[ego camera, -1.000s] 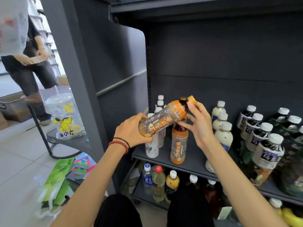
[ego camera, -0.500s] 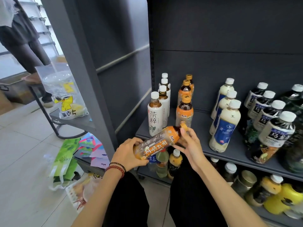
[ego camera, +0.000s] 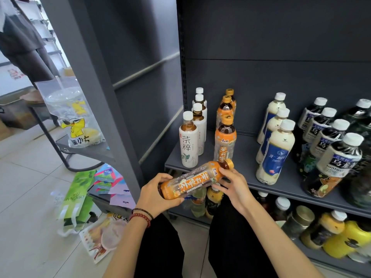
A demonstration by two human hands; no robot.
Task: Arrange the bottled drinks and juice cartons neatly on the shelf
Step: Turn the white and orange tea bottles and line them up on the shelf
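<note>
Down from shelf height has come the orange tea bottle point(ego camera: 196, 180). It now lies nearly flat, cap pointing far and right, just in front of the shelf point(ego camera: 247, 157) at its near edge. The left hand point(ego camera: 154, 194) wraps the base, and the right hand point(ego camera: 233, 186) pinches the shoulder below the cap. The white-label teas point(ego camera: 188, 141), orange row point(ego camera: 224, 137), milky bottles point(ego camera: 275, 149) and dark oolongs point(ego camera: 331, 149) already stand in files. I'd judge this bottle still needs standing up, probably at the near end of the orange row.
</note>
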